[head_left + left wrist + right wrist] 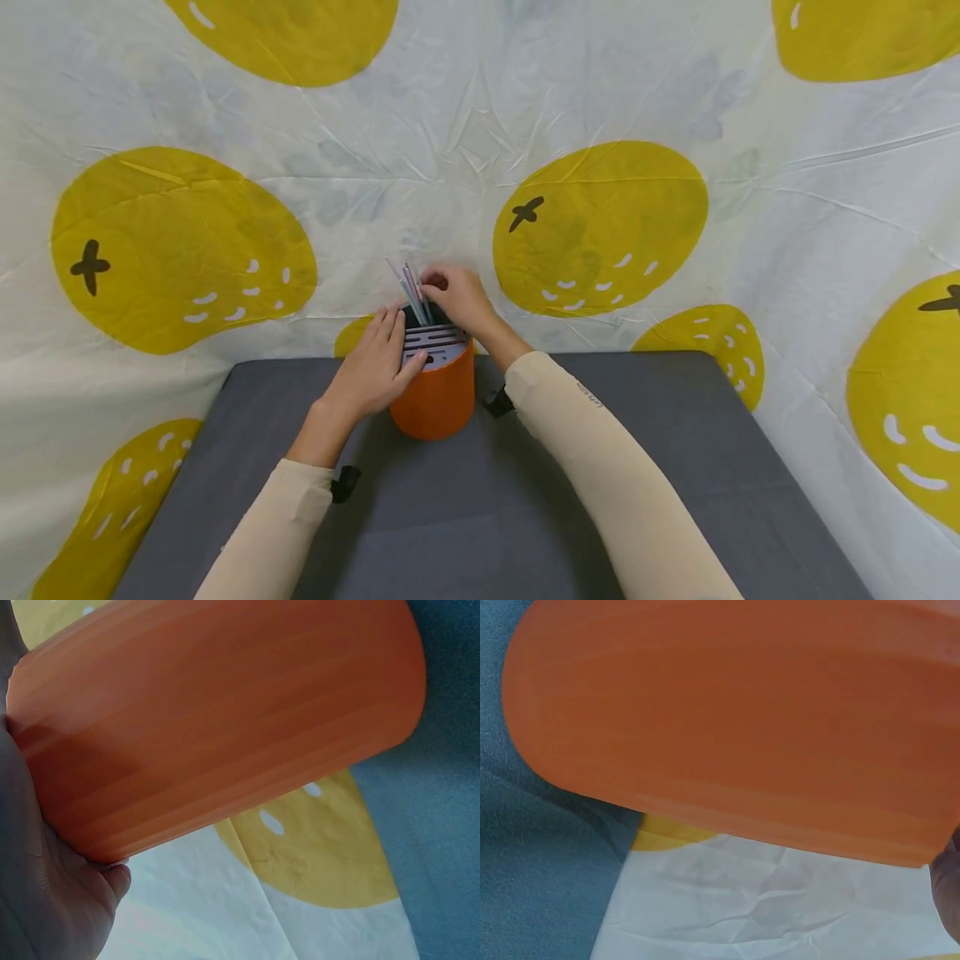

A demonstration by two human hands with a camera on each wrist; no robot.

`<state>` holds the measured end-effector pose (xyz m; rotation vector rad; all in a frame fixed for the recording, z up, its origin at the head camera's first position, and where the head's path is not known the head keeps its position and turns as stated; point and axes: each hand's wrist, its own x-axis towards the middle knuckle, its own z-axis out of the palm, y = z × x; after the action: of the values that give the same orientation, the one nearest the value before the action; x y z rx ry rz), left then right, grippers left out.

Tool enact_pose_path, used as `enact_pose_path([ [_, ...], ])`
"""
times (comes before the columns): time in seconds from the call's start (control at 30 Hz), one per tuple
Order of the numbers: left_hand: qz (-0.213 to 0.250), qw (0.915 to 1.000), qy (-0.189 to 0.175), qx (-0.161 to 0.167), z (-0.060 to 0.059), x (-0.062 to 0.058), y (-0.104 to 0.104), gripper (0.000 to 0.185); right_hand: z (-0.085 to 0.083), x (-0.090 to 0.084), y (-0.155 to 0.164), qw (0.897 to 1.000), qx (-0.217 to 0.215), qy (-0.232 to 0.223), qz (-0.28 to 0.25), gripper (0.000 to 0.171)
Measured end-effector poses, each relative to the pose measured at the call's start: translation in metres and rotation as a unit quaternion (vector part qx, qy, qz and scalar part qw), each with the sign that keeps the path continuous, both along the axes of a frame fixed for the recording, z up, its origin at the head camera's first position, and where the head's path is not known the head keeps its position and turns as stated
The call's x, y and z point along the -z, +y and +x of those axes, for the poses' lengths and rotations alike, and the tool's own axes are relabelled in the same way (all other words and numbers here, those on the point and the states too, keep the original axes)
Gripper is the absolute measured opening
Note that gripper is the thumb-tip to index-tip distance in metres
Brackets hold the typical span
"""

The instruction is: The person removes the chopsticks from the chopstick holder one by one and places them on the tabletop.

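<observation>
An orange cylindrical holder with a grey slotted lid stands at the far middle of a grey mat. Several thin pale straws stick up from its far left side. My left hand holds the holder from the left, thumb lying on the lid and palm against the orange wall. My right hand reaches over the far rim and pinches the straws with curled fingers. The right wrist view is filled by the orange wall; only an edge of the hand shows there.
A white cloth printed with big yellow fruit hangs right behind the mat and spreads under it on both sides. Both arms wear beige sleeves. A black strap sits at the left wrist.
</observation>
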<state>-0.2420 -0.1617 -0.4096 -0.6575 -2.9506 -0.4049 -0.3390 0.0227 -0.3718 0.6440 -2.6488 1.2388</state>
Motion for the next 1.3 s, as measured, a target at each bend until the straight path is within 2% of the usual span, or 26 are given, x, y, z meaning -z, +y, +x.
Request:
enact_pose_path([
  [0.3, -0.008, 1.0000, 0.002, -0.004, -0.001, 0.000, 0.001, 0.083, 0.002, -0.011, 0.011, 0.997, -0.004, 0.000, -0.080, 0.015],
  [0.6, -0.007, 1.0000, 0.003, -0.004, 0.000, 0.000, 0.001, 0.082, 0.005, -0.028, 0.022, 0.982, -0.021, -0.006, -0.185, 0.017],
  [0.93, -0.013, 0.9999, 0.005, -0.003, -0.001, -0.001, 0.001, 0.083, 0.011, -0.066, 0.044, 0.962, -0.033, 0.051, -0.265, 0.017],
  [1.13, -0.016, 0.9998, 0.007, -0.001, -0.002, -0.001, 0.004, 0.083, 0.014, -0.089, 0.062, 0.949, -0.020, 0.064, -0.308, 0.016],
  [1.3, -0.014, 0.9998, 0.012, 0.003, -0.003, -0.002, 0.005, 0.083, 0.017, -0.102, 0.079, 0.943, -0.007, 0.069, -0.326, 0.012],
])
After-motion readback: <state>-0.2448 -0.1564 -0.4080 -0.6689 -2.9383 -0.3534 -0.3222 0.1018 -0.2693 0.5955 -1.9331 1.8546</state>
